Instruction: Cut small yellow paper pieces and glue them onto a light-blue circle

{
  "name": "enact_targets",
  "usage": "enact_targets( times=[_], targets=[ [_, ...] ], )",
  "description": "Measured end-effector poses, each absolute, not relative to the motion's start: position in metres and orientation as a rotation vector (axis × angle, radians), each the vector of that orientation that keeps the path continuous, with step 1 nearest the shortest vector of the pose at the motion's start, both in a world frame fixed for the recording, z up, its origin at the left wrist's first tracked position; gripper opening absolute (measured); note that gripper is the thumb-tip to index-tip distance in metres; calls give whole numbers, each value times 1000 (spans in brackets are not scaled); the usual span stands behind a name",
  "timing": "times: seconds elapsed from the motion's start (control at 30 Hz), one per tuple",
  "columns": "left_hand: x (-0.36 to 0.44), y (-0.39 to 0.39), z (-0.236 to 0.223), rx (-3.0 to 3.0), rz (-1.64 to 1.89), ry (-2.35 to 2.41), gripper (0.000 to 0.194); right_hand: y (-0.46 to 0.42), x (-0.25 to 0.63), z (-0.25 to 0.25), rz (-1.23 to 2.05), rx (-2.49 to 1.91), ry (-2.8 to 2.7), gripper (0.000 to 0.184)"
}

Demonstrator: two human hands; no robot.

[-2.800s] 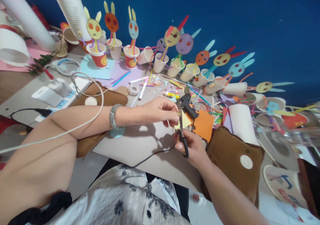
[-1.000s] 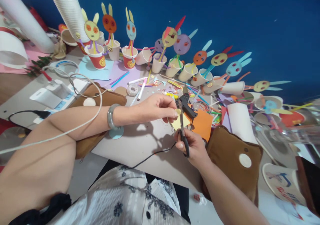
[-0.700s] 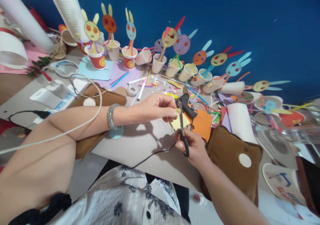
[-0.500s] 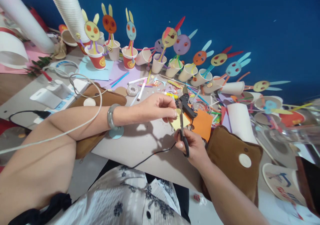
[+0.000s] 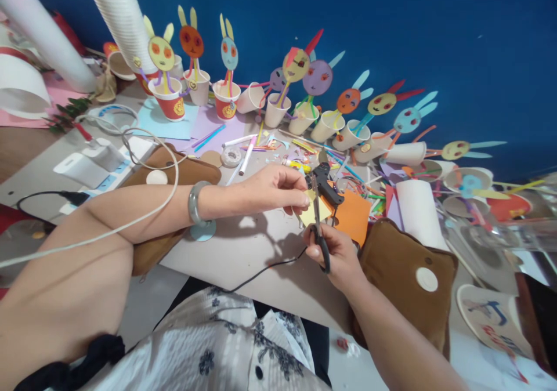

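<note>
The table [image 5: 209, 263] spreads under both your hands, and beyond them runs a row of paper cups [image 5: 328, 127], many carrying long-eared figures. To the right of your right hand [image 5: 337, 249] lies a brown pouch [image 5: 402, 263]. Just beyond that hand is an orange sheet [image 5: 351, 217], and past the fingertips of your left hand [image 5: 282, 191] rests a black glue gun [image 5: 327, 187]. Your right hand is wrapped around the handles of the scissors [image 5: 322, 246], blades pointing away from you, close beside the left fingertips; whether the blades are parted is hard to tell. Behind them shows a yellow sheet [image 5: 308, 216]. Smallest is the yellow piece [image 5: 310, 196], which your left thumb and finger pinch right at the blades; much of it is hidden. You seem to be in the middle of trimming that piece. The next snip calls for a steady left pinch, fingertips clear of the blades, with the piece turned to meet the cut
</note>
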State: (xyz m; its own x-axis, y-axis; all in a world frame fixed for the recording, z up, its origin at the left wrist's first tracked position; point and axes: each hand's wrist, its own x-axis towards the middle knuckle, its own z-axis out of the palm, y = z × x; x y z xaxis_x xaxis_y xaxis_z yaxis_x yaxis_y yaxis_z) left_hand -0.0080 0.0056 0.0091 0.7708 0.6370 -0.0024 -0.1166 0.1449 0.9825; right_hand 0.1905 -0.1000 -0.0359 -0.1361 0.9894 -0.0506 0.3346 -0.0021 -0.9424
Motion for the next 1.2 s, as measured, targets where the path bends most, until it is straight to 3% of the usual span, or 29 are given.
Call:
enact_targets(
  times=[1.2],
  targets=[
    [-9, 8, 8, 1311, 645, 412, 16, -100, 190, -32, 1162, -1427, -1564, 60]
  ],
)
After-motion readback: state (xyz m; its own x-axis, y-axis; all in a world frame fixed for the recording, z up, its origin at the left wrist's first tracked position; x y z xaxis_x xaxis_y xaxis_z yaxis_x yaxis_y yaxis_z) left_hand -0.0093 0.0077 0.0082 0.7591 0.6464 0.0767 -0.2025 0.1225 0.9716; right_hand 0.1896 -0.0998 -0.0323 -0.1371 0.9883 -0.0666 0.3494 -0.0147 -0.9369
